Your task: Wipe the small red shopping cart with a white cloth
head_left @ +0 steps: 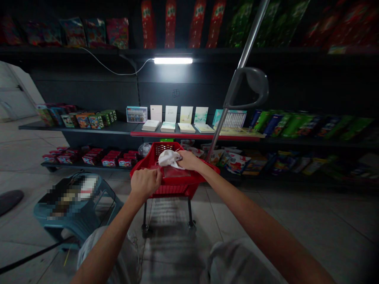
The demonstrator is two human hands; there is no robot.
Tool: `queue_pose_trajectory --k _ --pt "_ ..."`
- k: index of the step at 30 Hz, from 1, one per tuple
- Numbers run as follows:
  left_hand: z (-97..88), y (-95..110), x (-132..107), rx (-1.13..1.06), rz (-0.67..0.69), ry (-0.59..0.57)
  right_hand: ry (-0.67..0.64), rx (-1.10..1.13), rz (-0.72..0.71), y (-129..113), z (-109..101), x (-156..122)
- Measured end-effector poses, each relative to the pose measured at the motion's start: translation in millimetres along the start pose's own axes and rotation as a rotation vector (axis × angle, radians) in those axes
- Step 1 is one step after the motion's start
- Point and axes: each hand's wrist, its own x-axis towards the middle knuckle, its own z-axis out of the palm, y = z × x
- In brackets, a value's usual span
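A small red shopping cart [171,190] stands in front of me, close to the shelves. My left hand [145,182] is closed round the left end of its near edge, fingers curled over. In my right hand [189,159] is a white cloth [168,158], bunched up and lying against the cart's top near the right side. The fingertips of that hand are partly hidden by the cloth. Just right of the cart rises a slanted metal pole [248,43] with a grey loop-shaped grip [248,88].
Books [168,125] stand and lie on the middle shelf [112,128] under a lit tube lamp [173,60]. Red bottles [170,23] line the upper shelf. Snack bags [237,162] and small red boxes [114,157] fill the bottom. A blue-grey plastic stool [79,213] sits at left.
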Motion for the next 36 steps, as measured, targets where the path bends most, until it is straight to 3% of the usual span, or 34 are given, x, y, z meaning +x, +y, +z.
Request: queue_pose_trajectory --k 4,7,14,22,30,36 --pt "3.6 -9 2 -0.006 0.007 0.021 0.272 0.107 -0.137 14 0 -31" --pt "5.3 -17 6 -0.014 0.019 0.021 0.342 0.151 -0.204 27 -1 -57" --pt "11.0 -26 11 -0.030 0.068 0.051 0.329 0.138 -0.156 46 -3 -93" --pt "10.8 -37 18 -0.060 0.188 0.038 0.272 0.154 -0.137 37 -10 -114" --pt "25.6 -62 38 -0.144 0.302 0.080 0.363 0.243 -0.184 27 3 -135" --pt "34.5 -60 48 -0.262 0.305 0.163 0.392 0.239 -0.124 9 10 -138"
